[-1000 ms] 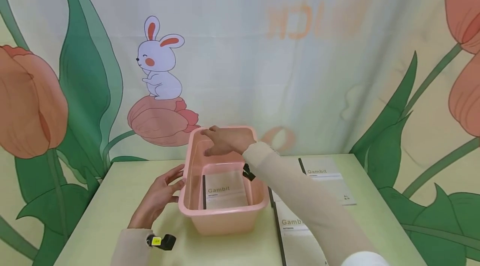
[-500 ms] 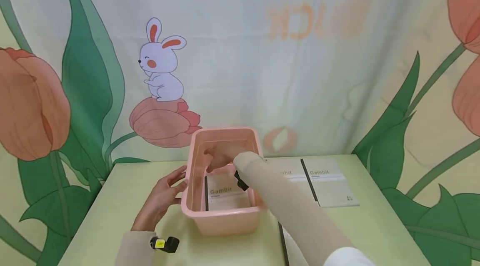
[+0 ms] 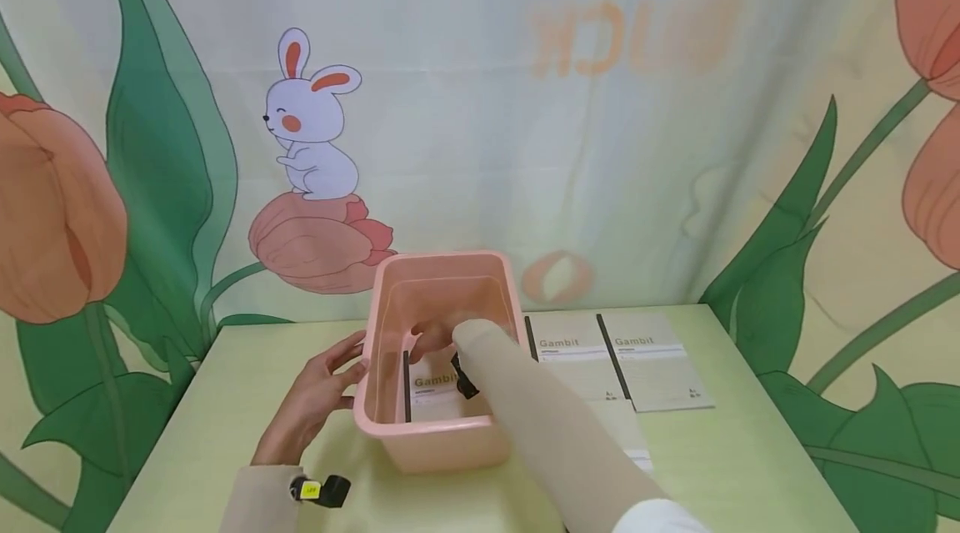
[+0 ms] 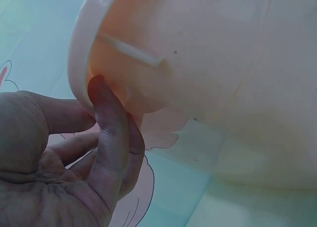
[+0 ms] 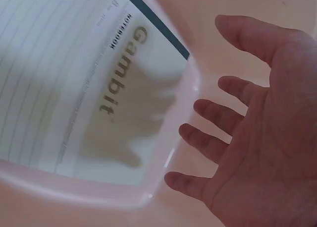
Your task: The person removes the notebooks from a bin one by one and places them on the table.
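My left hand (image 3: 311,399) pinches the left rim of a pink plastic basin (image 3: 427,429); in the left wrist view thumb and fingers (image 4: 110,133) close on that rim from either side. A pale notebook (image 3: 429,401) marked "Gambit", with a dark spine, lies flat on the basin's bottom. Inside the basin, my right hand (image 3: 432,339) hovers over the notebook's far end. The right wrist view shows this hand (image 5: 262,128) with spread fingers and nothing in it. Its shadow falls on the notebook cover, and the fingers look apart from it.
To the basin's right, two similar notebooks (image 3: 570,358) (image 3: 660,362) lie side by side on the pale green table (image 3: 187,433). Another notebook (image 3: 626,433) is partly hidden under the right sleeve. Behind the table hangs a printed curtain (image 3: 465,141).
My right hand has gone from above the basin's far part down into it, closer to the notebook, fingers still spread. The left hand has kept its hold on the rim.
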{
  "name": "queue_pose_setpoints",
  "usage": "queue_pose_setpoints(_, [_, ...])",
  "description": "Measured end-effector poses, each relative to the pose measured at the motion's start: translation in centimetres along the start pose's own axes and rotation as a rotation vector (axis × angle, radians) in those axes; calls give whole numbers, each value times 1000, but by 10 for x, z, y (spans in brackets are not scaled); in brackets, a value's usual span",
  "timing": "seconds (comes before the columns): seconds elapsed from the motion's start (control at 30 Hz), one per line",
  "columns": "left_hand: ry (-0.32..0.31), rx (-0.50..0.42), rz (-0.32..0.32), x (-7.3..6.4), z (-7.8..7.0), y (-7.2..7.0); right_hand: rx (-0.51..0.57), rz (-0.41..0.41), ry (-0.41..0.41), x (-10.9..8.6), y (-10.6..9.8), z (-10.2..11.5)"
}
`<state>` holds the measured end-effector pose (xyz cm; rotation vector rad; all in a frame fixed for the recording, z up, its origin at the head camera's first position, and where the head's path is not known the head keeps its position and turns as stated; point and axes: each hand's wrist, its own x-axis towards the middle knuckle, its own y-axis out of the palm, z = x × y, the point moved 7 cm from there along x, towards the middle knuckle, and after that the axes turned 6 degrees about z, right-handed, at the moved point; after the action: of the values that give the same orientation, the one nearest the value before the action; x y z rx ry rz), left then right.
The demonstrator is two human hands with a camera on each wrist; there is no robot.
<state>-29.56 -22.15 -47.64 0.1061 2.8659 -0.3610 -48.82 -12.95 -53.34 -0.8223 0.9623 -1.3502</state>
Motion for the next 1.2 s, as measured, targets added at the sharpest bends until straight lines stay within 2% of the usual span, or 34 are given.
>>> queue_pose_setpoints(0.07, [6, -5, 1, 1, -1, -1, 164, 97, 318, -4, 13, 2])
queue_pose_setpoints(0.13, [10, -9, 3, 1, -1, -1, 324, 137, 689, -23, 26, 12])
queue_pose_setpoints(0.2, [8, -16, 3, 1, 0, -1, 439, 89, 953, -41, 35, 29])
queue_pose_setpoints(0.23, [5, -18, 4, 1, 0, -1, 468, 75, 1030, -48, 38, 38])
queue_pose_setpoints(0.33, [4, -20, 3, 1, 1, 0, 494, 27, 1059, -56, 38, 49])
queue_pose_setpoints(0.5, [4, -16, 0, -2, 0, -1, 507, 102, 1075, -60, 40, 52])
queue_pose_setpoints(0.57, [4, -16, 2, -3, 0, -2, 491, 103, 1088, -60, 38, 52])
queue_pose_setpoints(0.7, [2, -15, 7, -4, -2, -2, 445, 53, 1136, -63, 32, 50])
queue_pose_setpoints(0.8, [3, -17, 11, -4, -2, -1, 471, -14, 1166, -65, 30, 46])
queue_pose_setpoints(0.87, [6, -17, 13, -3, -2, -1, 513, -35, 1165, -66, 31, 45])
queue_pose_setpoints(0.97, [10, -19, 14, -2, -1, -2, 536, -16, 1142, -65, 31, 45])
queue_pose_setpoints(1.07, [7, -22, 12, -2, 0, -2, 458, -3, 1095, -60, 27, 49])
queue_pose_setpoints(1.2, [-2, -29, 10, -2, 0, -2, 373, -61, 1066, -55, 18, 54])
